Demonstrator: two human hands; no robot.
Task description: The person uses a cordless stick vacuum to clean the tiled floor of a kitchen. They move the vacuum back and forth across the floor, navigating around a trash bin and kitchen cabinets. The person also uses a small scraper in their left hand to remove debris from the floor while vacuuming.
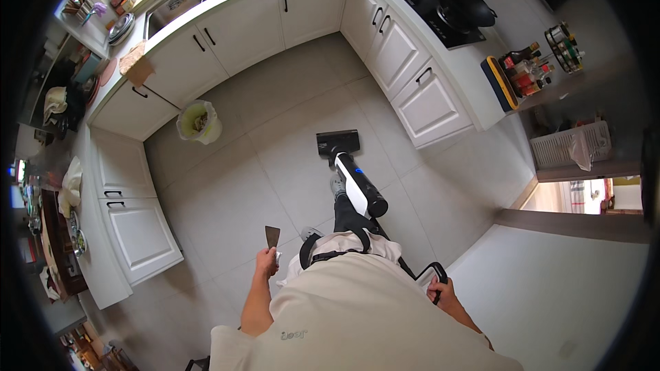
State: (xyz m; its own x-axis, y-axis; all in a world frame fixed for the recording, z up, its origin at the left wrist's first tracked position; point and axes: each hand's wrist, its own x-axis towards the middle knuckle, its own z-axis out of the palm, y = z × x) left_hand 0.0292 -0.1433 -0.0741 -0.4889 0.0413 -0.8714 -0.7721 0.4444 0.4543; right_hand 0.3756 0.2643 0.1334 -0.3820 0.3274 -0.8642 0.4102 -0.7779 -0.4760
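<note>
My left hand (266, 263) grips a scraper with a flat metal blade (272, 236), held out beside my hip with the blade pointing forward. Something small and white, too small to name, shows against that hand. On the other side, my right hand (442, 291) is closed around the black loop handle (438, 269) of an upright floor cleaner. Its black and white body (361, 185) slants forward past my leg. The black floor head (337, 142) rests on the grey tiles (278, 165), just ahead of my forward shoe (337, 185). My clothing hides part of the cleaner's shaft.
A lined trash bin (200, 122) with waste inside stands by the white cabinets (252, 23). Cardboard (136, 64) overhangs the left counter's edge. At right are a cooktop with a black wok (464, 5), several bottles (526, 69) and a wall (557, 288) near my right arm.
</note>
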